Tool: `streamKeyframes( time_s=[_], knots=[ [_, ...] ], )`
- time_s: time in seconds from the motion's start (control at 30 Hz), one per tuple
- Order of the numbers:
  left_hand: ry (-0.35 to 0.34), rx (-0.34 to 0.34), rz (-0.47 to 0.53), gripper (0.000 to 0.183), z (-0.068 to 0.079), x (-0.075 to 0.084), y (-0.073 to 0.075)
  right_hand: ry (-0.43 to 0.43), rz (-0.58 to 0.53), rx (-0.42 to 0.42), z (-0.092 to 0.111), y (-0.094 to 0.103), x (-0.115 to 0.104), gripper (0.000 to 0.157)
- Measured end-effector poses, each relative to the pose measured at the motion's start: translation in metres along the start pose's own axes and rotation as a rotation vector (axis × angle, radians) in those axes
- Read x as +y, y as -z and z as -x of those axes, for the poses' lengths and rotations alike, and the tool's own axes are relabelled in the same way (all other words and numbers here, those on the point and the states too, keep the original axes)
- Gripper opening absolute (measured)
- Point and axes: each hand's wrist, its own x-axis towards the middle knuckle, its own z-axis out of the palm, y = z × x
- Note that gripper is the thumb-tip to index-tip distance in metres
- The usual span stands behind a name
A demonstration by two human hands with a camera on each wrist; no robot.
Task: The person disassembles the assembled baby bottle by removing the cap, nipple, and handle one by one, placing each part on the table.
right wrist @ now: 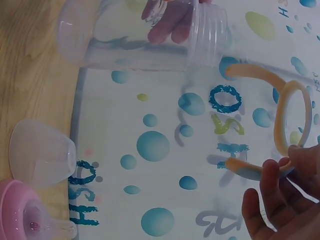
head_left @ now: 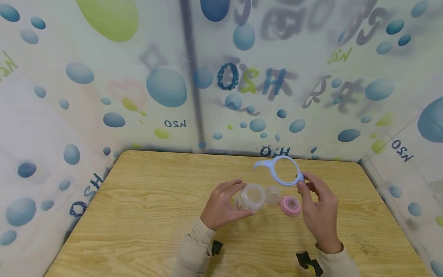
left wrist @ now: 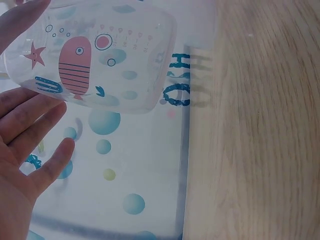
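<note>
My left hand [head_left: 219,206] holds a clear baby bottle [head_left: 245,203] round its side, between thumb and fingers. The bottle's open mouth faces up, and the left wrist view shows a pink fish and a starfish printed on the bottle [left wrist: 120,65]. Raised to the right of it, my right hand [head_left: 320,213] pinches a blue bottle handle ring [head_left: 273,172] by one of its grips, the other grip pointing left. On the table between the hands are a translucent cap [head_left: 272,196] and a pink collar [head_left: 285,210] with a clear nipple pointing up.
The wood-grain table [head_left: 155,192] reaches back to a white wall [head_left: 173,50] printed with blue and green drops and letters. Similar wall panels stand at both sides. Black straps show near both sleeves.
</note>
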Motion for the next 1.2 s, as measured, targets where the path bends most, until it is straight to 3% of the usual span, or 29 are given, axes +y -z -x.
streamKeyframes(
  time_s=[0.27,1.2],
  knots=[
    [-0.006,0.004,-0.004,0.073,0.0,-0.001,0.001,-0.039,0.028,0.025,0.002,-0.004,0.014,0.029],
    [0.023,0.002,0.007,0.072,0.0,-0.001,0.001,-0.223,0.127,-0.02,0.012,-0.009,0.055,0.02]
  ],
)
